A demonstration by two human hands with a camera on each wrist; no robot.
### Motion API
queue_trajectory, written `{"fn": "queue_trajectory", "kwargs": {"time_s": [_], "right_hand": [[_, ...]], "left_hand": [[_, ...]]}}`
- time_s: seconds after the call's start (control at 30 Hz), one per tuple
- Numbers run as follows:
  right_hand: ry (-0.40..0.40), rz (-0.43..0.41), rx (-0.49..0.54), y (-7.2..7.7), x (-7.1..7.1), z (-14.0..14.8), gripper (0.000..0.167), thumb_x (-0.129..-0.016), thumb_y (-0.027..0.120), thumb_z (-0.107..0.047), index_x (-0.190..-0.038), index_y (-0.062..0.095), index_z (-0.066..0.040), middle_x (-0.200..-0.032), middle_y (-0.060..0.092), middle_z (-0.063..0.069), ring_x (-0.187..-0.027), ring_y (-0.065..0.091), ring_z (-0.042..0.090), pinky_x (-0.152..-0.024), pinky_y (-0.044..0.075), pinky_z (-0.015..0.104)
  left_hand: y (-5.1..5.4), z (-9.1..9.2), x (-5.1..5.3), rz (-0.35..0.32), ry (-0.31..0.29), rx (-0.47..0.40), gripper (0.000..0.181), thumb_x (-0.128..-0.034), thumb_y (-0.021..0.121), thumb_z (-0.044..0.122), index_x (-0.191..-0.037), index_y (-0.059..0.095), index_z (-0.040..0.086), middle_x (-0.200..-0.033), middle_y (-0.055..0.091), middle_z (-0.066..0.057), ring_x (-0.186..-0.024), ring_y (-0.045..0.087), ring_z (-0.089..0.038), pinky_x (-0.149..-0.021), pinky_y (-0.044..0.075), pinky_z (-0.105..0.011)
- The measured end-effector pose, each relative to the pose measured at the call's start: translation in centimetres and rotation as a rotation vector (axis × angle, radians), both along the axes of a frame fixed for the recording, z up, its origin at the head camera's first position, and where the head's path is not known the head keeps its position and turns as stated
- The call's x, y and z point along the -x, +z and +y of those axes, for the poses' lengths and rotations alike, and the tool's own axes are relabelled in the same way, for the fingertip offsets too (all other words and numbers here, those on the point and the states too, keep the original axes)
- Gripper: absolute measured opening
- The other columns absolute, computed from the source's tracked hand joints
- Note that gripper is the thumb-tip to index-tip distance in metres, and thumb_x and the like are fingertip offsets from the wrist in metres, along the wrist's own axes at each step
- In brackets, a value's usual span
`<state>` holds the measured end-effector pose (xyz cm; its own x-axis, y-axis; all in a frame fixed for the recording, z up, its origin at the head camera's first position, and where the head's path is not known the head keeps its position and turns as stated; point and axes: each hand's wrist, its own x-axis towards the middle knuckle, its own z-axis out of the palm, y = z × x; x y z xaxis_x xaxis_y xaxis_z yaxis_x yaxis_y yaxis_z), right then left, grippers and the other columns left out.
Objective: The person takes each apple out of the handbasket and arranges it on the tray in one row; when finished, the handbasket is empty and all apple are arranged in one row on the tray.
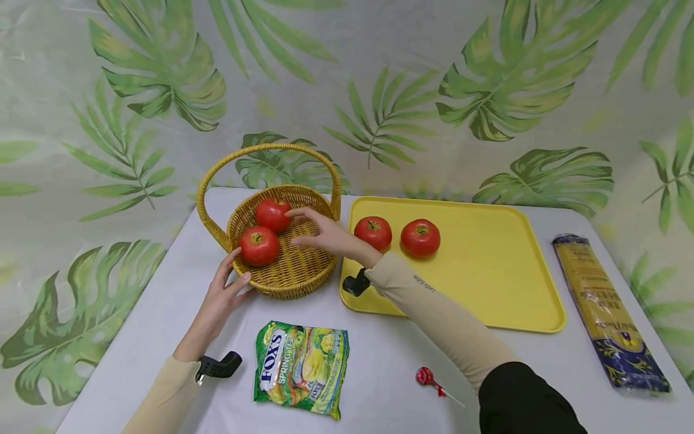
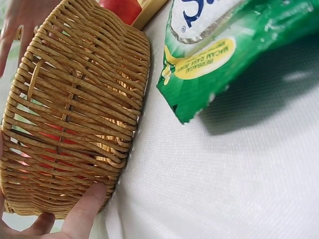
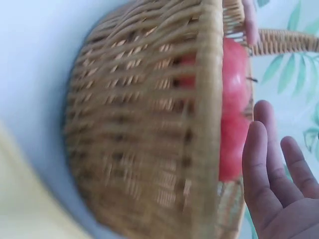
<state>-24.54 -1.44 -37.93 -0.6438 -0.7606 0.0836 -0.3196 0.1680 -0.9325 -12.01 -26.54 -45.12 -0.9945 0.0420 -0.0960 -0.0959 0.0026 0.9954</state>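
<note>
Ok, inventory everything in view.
Table: 1, white, below
Basket: 1, golden, back left
Tray: 1, yellow, right of basket
Apples: 4, red, two in basket, two on tray
Fox's bag: 1, green, in front of basket
Lollipop: 1, red, in front of tray
Packet: 1, yellow/blue, right of tray
Backdrop: 1, green-leafed, behind table
Wrist devices: 2, black, wrists
Sleeves: 2, beige, right partly black, forearms
Left hand: 1, touching basket
Right hand: 1, over basket

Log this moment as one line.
left hand: touches wicker basket | right hand: over basket, holding nothing | basket: two red fruits | yellow tray: two red fruits
</note>
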Motion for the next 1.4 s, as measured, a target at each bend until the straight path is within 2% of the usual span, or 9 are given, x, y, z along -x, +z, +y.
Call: {"fn": "queue_trajectory", "kwargs": {"time_s": [0.07,0.13,0.3,0.53,0.7,0.97,1.17,1.4], "right_hand": [[0.013,-0.032,-0.003,-0.1,0.0,-1.1,0.056,-0.094,0.062,-0.015,-0.144,0.036,-0.009,-0.137,0.041,0.02,-0.098,0.061,0.024,-0.08,0.054,0.033],[0.025,-0.084,0.003,-0.1,0.0,-2.0,0.057,-0.094,0.061,-0.013,-0.145,0.034,-0.009,-0.139,0.038,0.024,-0.094,0.063,0.033,-0.078,0.056,0.036],[0.012,-0.176,-0.05,0.2,0.3,-3.8,0.059,-0.094,0.061,-0.016,-0.146,0.032,-0.012,-0.141,0.035,0.022,-0.098,0.06,0.046,-0.084,0.053,0.047],[-0.011,-0.32,-0.134,-0.3,1.1,-5.9,0.062,-0.094,0.059,-0.014,-0.148,0.029,-0.015,-0.145,0.03,0.018,-0.098,0.06,0.048,-0.087,0.05,0.053],[-0.02,-0.415,-0.179,-0.7,0.9,-7.1,0.066,-0.094,0.06,-0.014,-0.15,0.027,-0.019,-0.147,0.027,0.018,-0.099,0.059,0.051,-0.089,0.049,0.053],[-0.087,-0.551,-0.195,-1.4,0.3,-8.6,0.071,-0.091,0.064,-0.016,-0.151,0.026,-0.024,-0.14,0.036,0.017,-0.099,0.06,0.049,-0.085,0.052,0.05],[-0.103,-0.641,-0.147,-1.7,0.2,-9.6,0.078,-0.089,0.065,-0.007,-0.152,0.022,-0.024,-0.141,0.031,0.017,-0.106,0.056,0.048,-0.09,0.049,0.052],[-0.169,-0.658,-0.104,-1.7,0.0,-9.8,0.076,-0.084,0.066,0.004,-0.148,0.033,-0.021,-0.141,0.031,0.015,-0.108,0.051,0.037,-0.09,0.049,0.053]], "left_hand": [[0.0,0.0,0.1,-0.004,0.003,-0.001,0.063,-0.1012,0.049,0.018,-0.154,0.014,0.026,-0.157,-0.006,-0.01,-0.138,0.022,-0.039,-0.101,0.035,-0.055],[-0.1,0.0,0.1,-0.007,0.006,0.0,0.063,-0.1015,0.048,0.017,-0.154,0.015,0.026,-0.157,-0.006,-0.01,-0.138,0.022,-0.039,-0.101,0.035,-0.054],[0.0,0.1,0.0,-0.01,0.006,-0.003,0.062,-0.102,0.046,0.014,-0.154,0.014,0.026,-0.157,-0.006,-0.009,-0.138,0.022,-0.039,-0.101,0.035,-0.055],[0.1,0.1,-0.1,-0.018,0.013,-0.007,0.064,-0.1019,0.046,0.014,-0.155,0.011,0.025,-0.158,-0.008,-0.008,-0.138,0.02,-0.039,-0.101,0.035,-0.056],[0.0,0.0,-0.1,-0.019,0.016,-0.009,0.064,-0.102,0.046,0.014,-0.154,0.011,0.025,-0.158,-0.008,-0.009,-0.138,0.02,-0.039,-0.101,0.035,-0.056],[-0.1,0.0,0.0,-0.003,0.014,-0.034,0.064,-0.1016,0.047,0.015,-0.154,0.012,0.024,-0.158,-0.007,-0.009,-0.137,0.022,-0.04,-0.101,0.034,-0.058],[-0.1,0.0,0.0,-0.004,0.006,-0.027,0.064,-0.1017,0.047,0.015,-0.154,0.011,0.024,-0.158,-0.007,-0.008,-0.138,0.021,-0.04,-0.101,0.034,-0.058],[0.0,0.1,-0.1,0.003,0.009,-0.022,0.064,-0.1014,0.048,0.017,-0.154,0.013,0.025,-0.158,-0.008,-0.009,-0.138,0.021,-0.04,-0.101,0.034,-0.057]]}}
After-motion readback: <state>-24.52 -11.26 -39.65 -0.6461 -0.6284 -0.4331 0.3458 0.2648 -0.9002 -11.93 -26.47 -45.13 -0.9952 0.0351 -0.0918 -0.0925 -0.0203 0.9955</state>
